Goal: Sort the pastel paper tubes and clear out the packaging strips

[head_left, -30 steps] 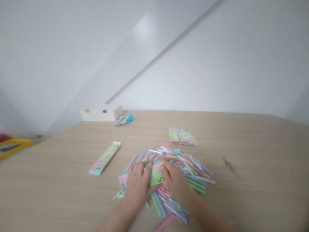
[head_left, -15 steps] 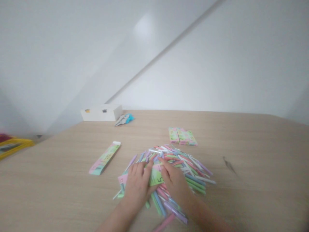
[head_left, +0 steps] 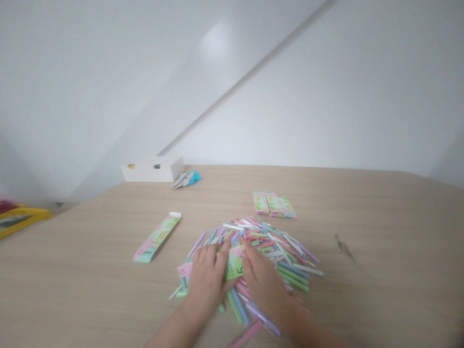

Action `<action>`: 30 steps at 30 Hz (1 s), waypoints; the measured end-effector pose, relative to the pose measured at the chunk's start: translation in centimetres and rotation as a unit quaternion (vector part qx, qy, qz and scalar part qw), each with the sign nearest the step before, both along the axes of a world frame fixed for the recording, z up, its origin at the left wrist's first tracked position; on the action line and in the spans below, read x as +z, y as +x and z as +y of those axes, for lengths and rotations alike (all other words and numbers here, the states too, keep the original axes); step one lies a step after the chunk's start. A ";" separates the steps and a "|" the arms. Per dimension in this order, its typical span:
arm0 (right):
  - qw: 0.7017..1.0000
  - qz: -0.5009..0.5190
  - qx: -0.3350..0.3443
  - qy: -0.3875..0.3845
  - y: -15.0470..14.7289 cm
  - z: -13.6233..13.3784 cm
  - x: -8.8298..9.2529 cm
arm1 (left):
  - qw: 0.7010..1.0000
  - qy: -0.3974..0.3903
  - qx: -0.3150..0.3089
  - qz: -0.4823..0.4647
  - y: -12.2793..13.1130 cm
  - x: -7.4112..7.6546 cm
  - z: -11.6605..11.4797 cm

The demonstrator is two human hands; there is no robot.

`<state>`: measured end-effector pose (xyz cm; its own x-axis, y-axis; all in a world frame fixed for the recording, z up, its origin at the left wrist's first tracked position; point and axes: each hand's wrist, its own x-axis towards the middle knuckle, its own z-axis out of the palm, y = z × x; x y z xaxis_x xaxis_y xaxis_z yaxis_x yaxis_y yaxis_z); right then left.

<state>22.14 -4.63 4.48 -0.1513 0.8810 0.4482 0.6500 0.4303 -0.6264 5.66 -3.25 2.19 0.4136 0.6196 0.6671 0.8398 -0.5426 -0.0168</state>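
Note:
A small pastel cardboard box (head_left: 235, 265), pink and green with a "5" printed near its right end, lies crosswise over a heap of pastel pens (head_left: 293, 273). My left hand (head_left: 206, 273) is closed over the middle of the box, and its pink end shows past the fingers. At the other end, my right hand (head_left: 266, 280) grips the box with thumb and fingers near the "5". The pens, in pink, green, blue, purple and white, spread out beneath and around both hands. Some are hidden by the hands.
A similar long box (head_left: 157, 238) lies to the left. Further back are flat pastel boxes (head_left: 275, 205), a white box (head_left: 152, 171) and a grey and blue crumpled item (head_left: 187, 179). A thin dark object (head_left: 344, 248) lies right; something yellow (head_left: 25, 220) stands past the left table edge.
My right hand has shifted slightly, with its fingers straighter along the box's right end. The box has tilted a little there. My left hand has hardly moved.

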 end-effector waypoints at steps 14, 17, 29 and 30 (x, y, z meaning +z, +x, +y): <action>0.996 0.012 0.040 -0.084 -1.2 -1.5 -0.6 | 1.000 -0.017 0.008 -0.018 -0.4 -0.2 0.3; 0.995 0.005 0.042 -0.085 -1.4 -1.8 -0.6 | 0.999 -0.028 0.013 -0.011 -0.4 -0.3 0.2; 0.992 0.009 0.076 -0.100 -1.2 -1.4 -1.5 | 1.000 -0.025 0.009 -0.008 -0.5 -0.2 0.3; 0.992 0.012 0.076 -0.103 -1.0 -1.2 -1.1 | 1.000 -0.022 0.007 -0.004 -0.6 -0.1 0.4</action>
<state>21.12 -5.88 3.41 -0.2806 0.9222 0.2661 0.5711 0.3832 -0.7260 5.08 -2.85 2.10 0.3993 0.6538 0.6427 0.8471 -0.5312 0.0141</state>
